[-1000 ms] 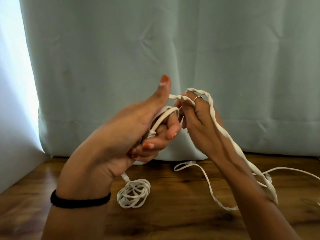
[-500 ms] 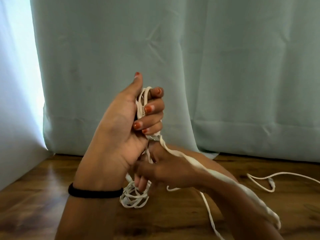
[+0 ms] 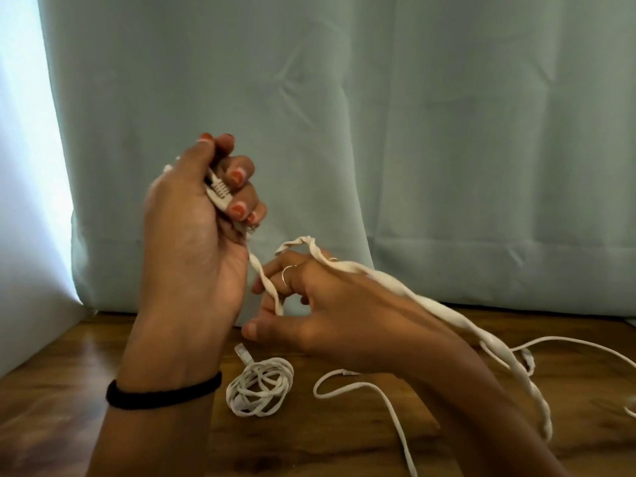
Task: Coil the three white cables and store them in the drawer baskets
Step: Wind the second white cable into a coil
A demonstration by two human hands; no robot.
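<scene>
The left hand [image 3: 192,235] is raised and curled tight round the plug end of a flat white cable [image 3: 447,313]; from that fist the cable drops down and right to the right hand [image 3: 330,311], looping over its spread, relaxed fingers and trailing away right along the forearm to the wooden floor [image 3: 344,442]. The right hand is nearer the slack; whether it pinches the strand is hard to tell. A coiled cable [image 3: 260,387] lies on the near floor below the hands, a loose cable [image 3: 395,407] right of it; no drawer baskets are in view.

Pale green curtain [image 3: 413,132] hangs to wooden floor [image 3: 327,442], daylight at left.
</scene>
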